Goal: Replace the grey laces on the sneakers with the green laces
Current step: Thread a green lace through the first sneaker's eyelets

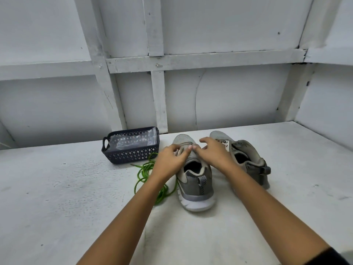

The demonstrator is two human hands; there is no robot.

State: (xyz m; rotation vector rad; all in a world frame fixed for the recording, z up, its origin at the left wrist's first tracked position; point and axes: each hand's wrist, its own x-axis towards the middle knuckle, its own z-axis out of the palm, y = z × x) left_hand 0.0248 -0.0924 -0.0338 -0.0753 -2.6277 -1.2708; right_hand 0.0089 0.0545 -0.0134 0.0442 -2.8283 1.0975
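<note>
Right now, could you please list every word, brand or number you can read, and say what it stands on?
No text here can be read.
Tongue label of the farther sneaker: dark print, too blurred to read.
Nearer sneaker: a pale curved mark on its side, no letters.
Basket: no print visible.
</note>
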